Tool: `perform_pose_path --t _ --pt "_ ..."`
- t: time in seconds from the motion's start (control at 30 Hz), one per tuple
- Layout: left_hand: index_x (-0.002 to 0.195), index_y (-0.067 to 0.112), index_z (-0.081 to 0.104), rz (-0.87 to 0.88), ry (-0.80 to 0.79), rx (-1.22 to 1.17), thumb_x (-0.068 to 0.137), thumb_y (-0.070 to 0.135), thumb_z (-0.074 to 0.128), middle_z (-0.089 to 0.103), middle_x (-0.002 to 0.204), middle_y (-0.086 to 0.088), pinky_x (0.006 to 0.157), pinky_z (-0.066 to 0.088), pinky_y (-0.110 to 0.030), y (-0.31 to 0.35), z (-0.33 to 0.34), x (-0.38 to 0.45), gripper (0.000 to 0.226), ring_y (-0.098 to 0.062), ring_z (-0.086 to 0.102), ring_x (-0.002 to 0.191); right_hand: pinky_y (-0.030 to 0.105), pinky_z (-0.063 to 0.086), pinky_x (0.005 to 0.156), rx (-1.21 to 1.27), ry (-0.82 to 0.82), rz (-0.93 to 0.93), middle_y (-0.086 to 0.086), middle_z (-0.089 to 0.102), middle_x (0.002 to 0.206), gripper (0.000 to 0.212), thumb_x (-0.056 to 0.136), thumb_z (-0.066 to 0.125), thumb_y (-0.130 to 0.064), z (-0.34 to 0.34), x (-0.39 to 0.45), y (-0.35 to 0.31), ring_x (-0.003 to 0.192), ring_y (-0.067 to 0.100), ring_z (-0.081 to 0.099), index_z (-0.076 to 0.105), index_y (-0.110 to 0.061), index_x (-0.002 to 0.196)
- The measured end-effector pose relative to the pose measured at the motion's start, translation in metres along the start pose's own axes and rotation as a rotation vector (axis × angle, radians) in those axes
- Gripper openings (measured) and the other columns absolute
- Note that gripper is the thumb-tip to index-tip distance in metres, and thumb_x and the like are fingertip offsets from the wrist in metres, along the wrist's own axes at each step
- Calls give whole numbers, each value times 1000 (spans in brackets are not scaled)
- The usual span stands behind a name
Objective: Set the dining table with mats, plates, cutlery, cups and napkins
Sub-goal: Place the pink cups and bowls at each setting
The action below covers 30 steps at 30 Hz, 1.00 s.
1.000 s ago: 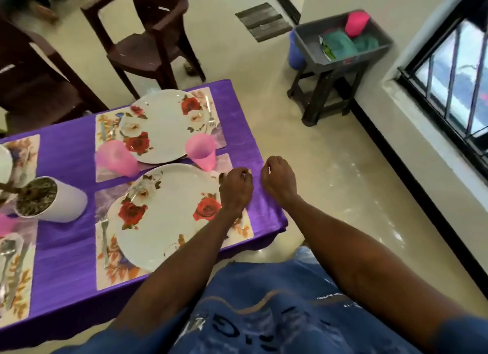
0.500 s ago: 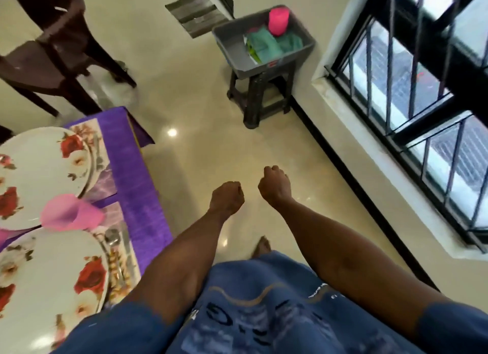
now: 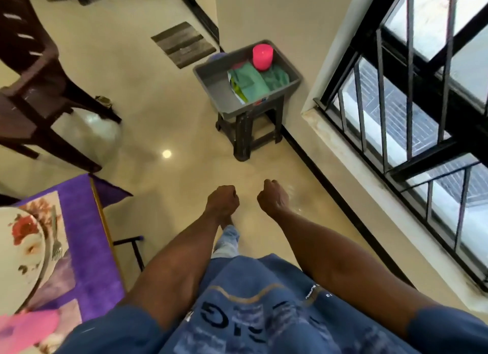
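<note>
Both hands empty and fisted over the floor; supply tub ahead, set surface at lower left.

The floor fills most of the view, a barred window at right. The surface, under a purple cloth, occupies the lower left corner, well apart from the hands; on it lie a floral mat, a rose-patterned plate, a fork just beside the plate rim, and a blurred pink cup at the frame edge. A grey tub sits on a dark stool ahead of the hands by the wall, holding green napkins and a pink cup standing on them. Left hand and right hand are side by side, apart, fingers curled, gripping nothing.
</note>
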<state>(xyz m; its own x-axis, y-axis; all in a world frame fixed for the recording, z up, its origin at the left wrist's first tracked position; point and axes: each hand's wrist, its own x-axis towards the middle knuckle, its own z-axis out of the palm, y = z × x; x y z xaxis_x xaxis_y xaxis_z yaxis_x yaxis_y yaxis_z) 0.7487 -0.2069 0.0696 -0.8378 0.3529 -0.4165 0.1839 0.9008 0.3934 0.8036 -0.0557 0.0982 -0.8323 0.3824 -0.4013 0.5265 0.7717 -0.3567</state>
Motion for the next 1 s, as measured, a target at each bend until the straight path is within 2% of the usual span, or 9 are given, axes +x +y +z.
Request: perform_pose_path --t 0.1,0.23,0.43,0.5,0.6,0.73,0.87,1.0 --pt "102 9 65 20 0 21 90 21 51 65 110 -12 82 49 -37 1 -33 64 22 -32 60 102 37 51 73 54 23 56 10 59 108 23 90 49 -11 -23 59 -23 92 29 59 59 -6 110" --pt "103 10 64 63 -42 93 93 23 50 65 112 -13 84 50 -37 -3 -84 141 22 -32 61 102 30 37 65 203 54 116 12 59 100 15 89 50 -12 -52 128 -60 91 31 60 59 -7 100" --pt "106 12 64 73 -57 137 92 24 50 64 117 -11 84 47 -34 -7 -150 243 23 -31 60 106 34 41 69 345 51 184 15 64 105 21 87 54 -14 -95 211 -105 98 35 62 64 -6 103" --pt "106 12 64 73 -73 138 91 23 50 63 118 -11 85 46 -34 -3 -163 272 23 -31 59 108 33 42 71 379 47 226 10 61 101 21 85 55 -10 -107 239 -109 97 31 60 64 -7 103" --pt "108 11 63 75 -76 143 91 22 49 62 119 -13 86 47 -36 8 -178 318 25 -34 58 109 30 39 70 441 56 284 8 58 94 10 87 54 -9 -117 292 -108 90 27 58 64 -10 89" --pt "106 8 61 78 -85 151 92 23 51 62 116 -16 87 48 -40 26 -192 386 23 -36 58 108 29 42 68 427 66 316 16 67 107 21 86 56 -14 -135 377 -100 98 33 64 67 -4 102" --pt "104 5 62 64 -104 146 90 18 54 64 114 -18 85 48 -37 43 -205 454 21 -35 58 108 29 41 71 449 10 345 18 64 109 19 86 57 -14 -155 456 -99 98 33 61 61 -5 102" --pt "105 1 64 18 -138 41 94 14 46 63 115 -19 86 44 -36 76 -227 517 24 -35 57 110 29 37 71 477 -57 380 20 61 111 25 85 53 -11 -178 526 -98 103 36 60 58 1 106"
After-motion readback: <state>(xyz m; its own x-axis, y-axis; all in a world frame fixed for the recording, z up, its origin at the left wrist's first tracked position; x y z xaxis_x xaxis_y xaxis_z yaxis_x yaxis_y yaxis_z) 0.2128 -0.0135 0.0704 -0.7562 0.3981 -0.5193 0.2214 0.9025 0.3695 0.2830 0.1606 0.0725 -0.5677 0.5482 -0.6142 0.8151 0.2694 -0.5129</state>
